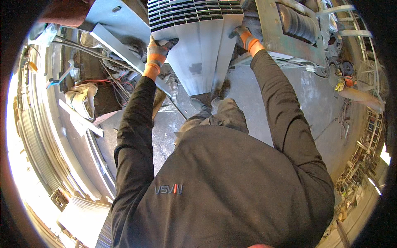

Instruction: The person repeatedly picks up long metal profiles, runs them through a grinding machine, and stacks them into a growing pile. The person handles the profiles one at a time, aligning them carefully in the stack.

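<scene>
A tall bundle of grey rectangular metal tubes (198, 49) stands in front of me, its open ends forming a grid at the top. My left hand (159, 51), in an orange and grey work glove, is closed against the bundle's left edge just below the tube ends. On the opposite side, my right hand (246, 39) wears a matching glove and grips the right edge with bent fingers. The far fingers of both hands are partly hidden. The bundle narrows in view toward the floor, close to my shoes (200, 104).
A machine with a dark ribbed roller (295, 22) stands at the front right. Metal sheets and a long bar (120, 53) lie front left, near a crumpled tan sack (82, 99). Long metal profiles (37, 136) run along the left side. A ladder-like frame (357, 33) is far right.
</scene>
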### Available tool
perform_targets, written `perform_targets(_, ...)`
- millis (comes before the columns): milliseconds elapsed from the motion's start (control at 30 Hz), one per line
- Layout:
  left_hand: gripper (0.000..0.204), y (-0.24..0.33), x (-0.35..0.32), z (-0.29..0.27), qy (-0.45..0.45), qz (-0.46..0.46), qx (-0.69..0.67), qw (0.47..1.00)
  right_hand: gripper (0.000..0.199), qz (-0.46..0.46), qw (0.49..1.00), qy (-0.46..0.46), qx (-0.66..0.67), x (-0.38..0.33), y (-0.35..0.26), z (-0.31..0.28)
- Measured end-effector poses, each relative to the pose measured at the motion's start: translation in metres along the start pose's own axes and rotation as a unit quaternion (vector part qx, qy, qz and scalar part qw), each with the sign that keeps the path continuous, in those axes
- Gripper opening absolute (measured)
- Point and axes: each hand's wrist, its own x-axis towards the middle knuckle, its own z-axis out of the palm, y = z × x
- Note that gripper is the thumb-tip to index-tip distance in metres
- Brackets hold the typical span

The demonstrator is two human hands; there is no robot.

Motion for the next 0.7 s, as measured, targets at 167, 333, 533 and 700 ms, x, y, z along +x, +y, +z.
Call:
perform_targets(167, 0.064, -0.013, 0.009, -0.015, 0.03, 0.065, 0.206, 0.976, 0.011, 0.001, 0.995, -0.039, 0.091, -0.015, -0.014, 0.005)
perform_targets(333, 0.074, -0.007, -0.011, -0.005, 0.02, 0.061, 0.121, 0.991, 0.021, -0.128, 0.991, -0.028, -0.041, -0.014, -0.004, -0.002)
perform_targets(533, 0.076, 0.002, -0.008, -0.002, 0.023, 0.041, 0.155, 0.987, 0.041, -0.136, 0.987, -0.033, -0.079, 0.014, 0.022, -0.011)
perform_targets(700, 0.061, -0.01, 0.009, -0.016, -0.011, 0.068, 0.212, 0.975, 0.035, -0.076, 0.997, 0.009, -0.026, 0.01, 0.013, 0.006)
